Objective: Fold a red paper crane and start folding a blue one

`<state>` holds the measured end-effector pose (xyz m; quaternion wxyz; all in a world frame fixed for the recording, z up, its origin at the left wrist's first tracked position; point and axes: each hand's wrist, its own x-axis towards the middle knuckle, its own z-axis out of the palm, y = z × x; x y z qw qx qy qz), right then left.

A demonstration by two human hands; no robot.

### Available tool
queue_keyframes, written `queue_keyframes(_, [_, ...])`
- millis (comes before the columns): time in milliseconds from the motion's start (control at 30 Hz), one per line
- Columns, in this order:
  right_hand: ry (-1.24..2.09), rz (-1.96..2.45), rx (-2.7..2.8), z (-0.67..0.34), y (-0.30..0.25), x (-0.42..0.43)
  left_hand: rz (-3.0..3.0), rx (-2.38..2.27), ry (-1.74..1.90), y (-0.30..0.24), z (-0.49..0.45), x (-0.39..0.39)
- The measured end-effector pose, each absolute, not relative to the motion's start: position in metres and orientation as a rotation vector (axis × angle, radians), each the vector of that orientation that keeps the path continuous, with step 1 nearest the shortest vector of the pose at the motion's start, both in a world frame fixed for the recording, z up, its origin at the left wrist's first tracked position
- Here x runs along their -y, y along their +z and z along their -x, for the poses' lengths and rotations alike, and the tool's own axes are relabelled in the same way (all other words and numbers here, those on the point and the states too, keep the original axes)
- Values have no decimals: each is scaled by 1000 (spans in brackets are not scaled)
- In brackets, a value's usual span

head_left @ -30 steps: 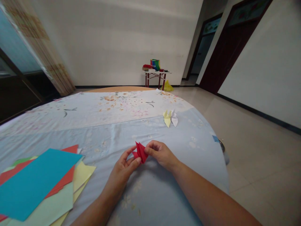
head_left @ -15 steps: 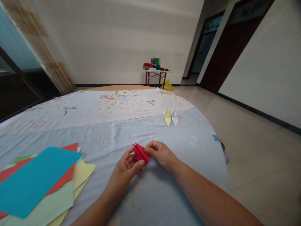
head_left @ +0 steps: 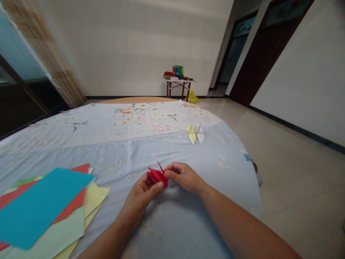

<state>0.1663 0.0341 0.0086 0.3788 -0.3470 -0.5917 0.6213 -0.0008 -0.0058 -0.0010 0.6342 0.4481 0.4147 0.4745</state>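
Note:
A small folded red paper figure (head_left: 157, 175) sits between my two hands just above the pale blue tablecloth (head_left: 121, 151). My left hand (head_left: 142, 192) pinches its lower left side with thumb and fingers. My right hand (head_left: 183, 177) pinches its right side, fingers curled in. A thin point of the red paper sticks up between the hands.
A stack of coloured paper sheets (head_left: 40, 205), blue on top, lies at the near left. Two finished folded figures, yellow (head_left: 192, 134) and white (head_left: 200, 133), rest farther right. The round table's edge (head_left: 253, 172) drops to a tiled floor on the right. A small table (head_left: 179, 84) stands by the far wall.
The red paper figure has been turned and flattened lower between my hands, with a thin point now sticking up. Both hands have stayed in the same spot.

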Motion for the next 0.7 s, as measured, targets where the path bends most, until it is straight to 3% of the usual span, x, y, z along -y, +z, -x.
queue_keyframes(400, [1561, 971, 1510, -168, 5, -36, -1038, -922, 1067, -1, 4, 4])
queue_keyframes(700, [1164, 1027, 1825, -168, 11, -30, -968, -944, 1101, 5, 1, 6])
